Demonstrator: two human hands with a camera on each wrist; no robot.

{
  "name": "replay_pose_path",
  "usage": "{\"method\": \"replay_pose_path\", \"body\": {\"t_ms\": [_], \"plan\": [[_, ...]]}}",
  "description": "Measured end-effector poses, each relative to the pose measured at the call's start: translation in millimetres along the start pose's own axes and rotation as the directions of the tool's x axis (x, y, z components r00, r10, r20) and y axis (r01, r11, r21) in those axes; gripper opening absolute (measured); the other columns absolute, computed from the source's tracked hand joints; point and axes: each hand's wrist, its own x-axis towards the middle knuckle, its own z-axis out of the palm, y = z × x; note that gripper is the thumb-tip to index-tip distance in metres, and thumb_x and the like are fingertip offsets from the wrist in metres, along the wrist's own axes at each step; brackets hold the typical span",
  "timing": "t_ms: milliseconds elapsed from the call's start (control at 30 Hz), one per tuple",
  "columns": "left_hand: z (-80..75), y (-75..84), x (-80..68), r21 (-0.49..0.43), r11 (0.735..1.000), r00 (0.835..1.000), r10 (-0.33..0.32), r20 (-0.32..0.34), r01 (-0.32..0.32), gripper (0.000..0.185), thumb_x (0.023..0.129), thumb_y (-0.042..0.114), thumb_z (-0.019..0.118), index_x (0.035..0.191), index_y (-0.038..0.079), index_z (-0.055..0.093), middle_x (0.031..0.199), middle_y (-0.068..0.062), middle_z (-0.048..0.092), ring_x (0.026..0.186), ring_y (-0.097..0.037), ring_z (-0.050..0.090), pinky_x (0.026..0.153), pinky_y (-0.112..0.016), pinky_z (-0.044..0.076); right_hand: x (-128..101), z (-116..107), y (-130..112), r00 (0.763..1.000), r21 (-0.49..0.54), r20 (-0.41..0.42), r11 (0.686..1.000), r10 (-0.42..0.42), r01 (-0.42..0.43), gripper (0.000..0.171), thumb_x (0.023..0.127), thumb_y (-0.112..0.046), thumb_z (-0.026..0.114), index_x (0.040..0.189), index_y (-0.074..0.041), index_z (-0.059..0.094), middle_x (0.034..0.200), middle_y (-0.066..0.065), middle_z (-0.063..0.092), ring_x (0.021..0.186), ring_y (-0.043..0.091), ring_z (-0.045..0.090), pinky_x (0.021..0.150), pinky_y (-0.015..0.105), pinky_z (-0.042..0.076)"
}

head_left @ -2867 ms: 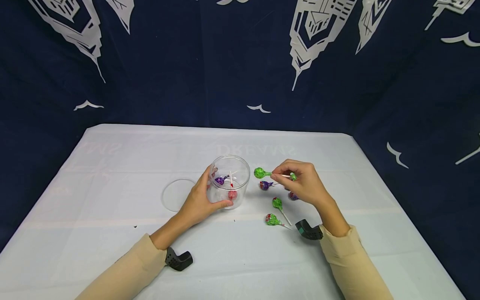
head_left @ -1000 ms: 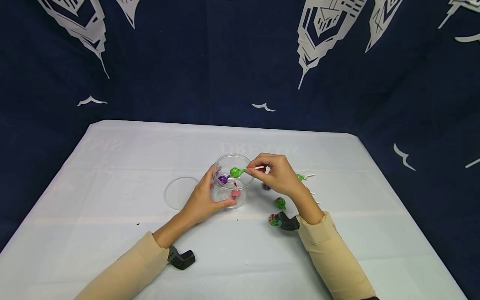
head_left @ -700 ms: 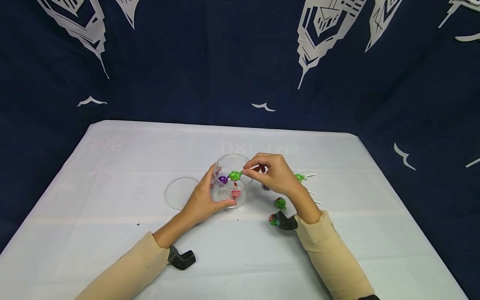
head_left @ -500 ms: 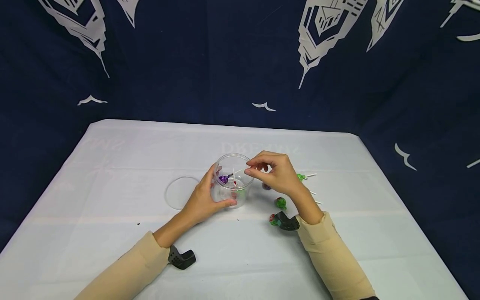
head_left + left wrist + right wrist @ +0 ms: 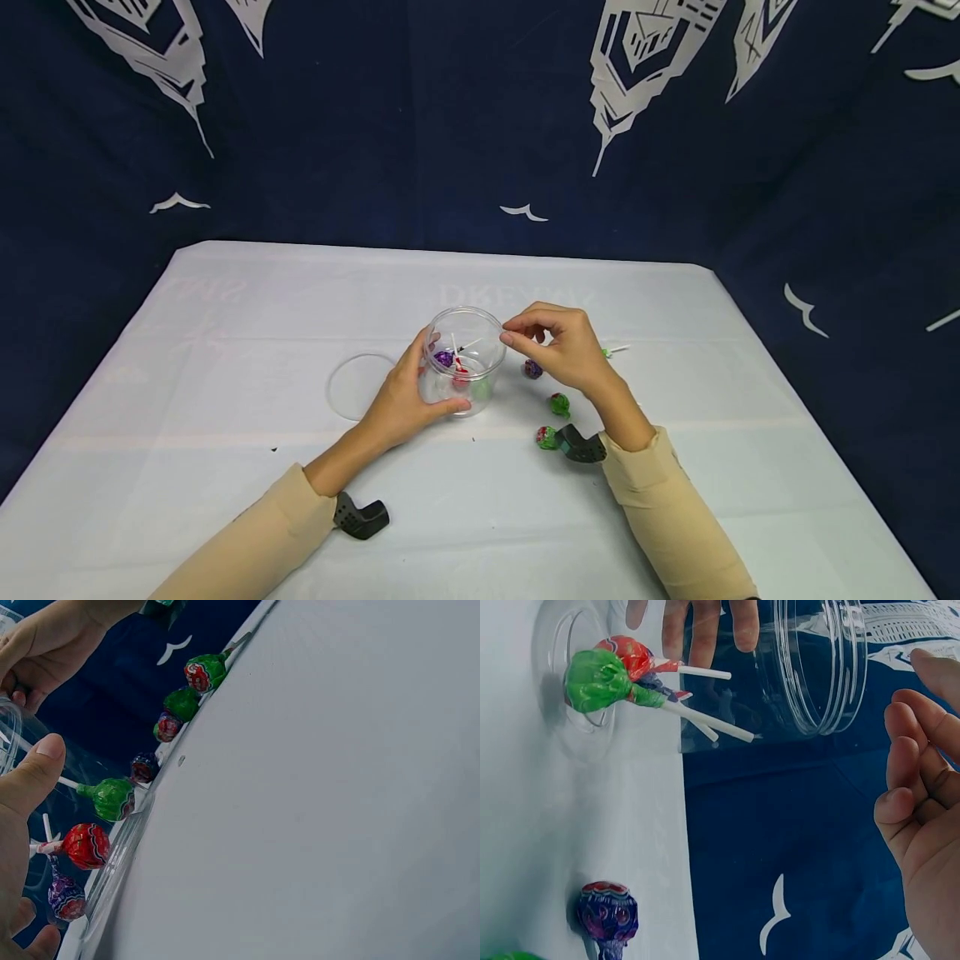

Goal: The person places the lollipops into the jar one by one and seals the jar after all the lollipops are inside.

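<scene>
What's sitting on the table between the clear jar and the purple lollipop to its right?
Nothing: in the right wrist view only bare tablecloth lies between the clear jar and the purple lollipop.

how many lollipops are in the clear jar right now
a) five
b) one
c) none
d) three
d: through the wall of the clear jar the right wrist view shows a green lollipop, a red lollipop and a purple lollipop, which the head view shows more plainly.

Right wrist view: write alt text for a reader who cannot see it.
A clear plastic jar stands on a white table, holding a green lollipop, a red lollipop and a partly hidden third. The right hand hovers empty beside the rim; a purple lollipop lies outside.
</scene>
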Motion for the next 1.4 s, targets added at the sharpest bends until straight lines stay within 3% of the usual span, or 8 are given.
{"method": "replay_pose_path", "body": {"t_ms": [767, 1033, 1167, 1400], "plan": [[-0.1, 1.8, -0.5, -0.002, 1.0, 1.0, -0.015, -0.001, 0.015, 0.115, 0.069, 0.038, 0.091, 0.157, 0.014, 0.02, 0.151, -0.014, 0.041, 0.133, -0.03, 0.045, 0.107, -0.05, 0.04, -13.4, -16.4, 10.4, 0.999, -0.018, -0.02, 0.999, 0.03, -0.03, 0.008, 0.082, 0.005, 0.077, 0.086, -0.002, 0.076, 0.075, 0.0, 0.067, 0.067, 0.012, 0.053, 0.059, 0.027, 0.044], [-1.2, 2.4, -0.8, 0.002, 1.0, 1.0, -0.022, 0.001, 0.022, 0.116, 0.069, 0.038, 0.091, 0.157, 0.011, 0.019, 0.151, -0.017, 0.04, 0.133, -0.033, 0.045, 0.106, -0.052, 0.041, -16.4, -19.0, 13.0, 0.999, -0.046, -0.026, 0.998, 0.039, -0.04, 0.01, 0.078, 0.01, 0.077, 0.084, 0.002, 0.075, 0.073, 0.005, 0.067, 0.066, 0.009, 0.052, 0.058, 0.028, 0.044], [-1.5, 2.7, -1.2, 0.002, 1.0, 1.0, -0.03, 0.002, 0.03, 0.116, 0.069, 0.038, 0.091, 0.157, 0.012, 0.019, 0.152, -0.016, 0.04, 0.133, -0.032, 0.045, 0.106, -0.051, 0.041, -15.4, -22.8, 1.0, 0.998, -0.068, -0.02, 0.996, 0.053, -0.055, 0.008, 0.078, 0.013, 0.075, 0.083, 0.006, 0.072, 0.072, 0.01, 0.066, 0.066, 0.01, 0.051, 0.057, 0.031, 0.044], [-1.4, 2.8, -1.3, 0.005, 0.999, 0.999, -0.033, -0.001, 0.033, 0.117, 0.069, 0.039, 0.091, 0.157, 0.013, 0.019, 0.152, -0.015, 0.04, 0.134, -0.032, 0.045, 0.107, -0.051, 0.04, -18.2, -31.4, 8.5, 0.997, -0.103, -0.005, 0.992, 0.075, -0.075, 0.007, 0.08, 0.01, 0.075, 0.085, 0.005, 0.074, 0.074, 0.009, 0.067, 0.066, 0.011, 0.051, 0.057, 0.03, 0.043]]}}
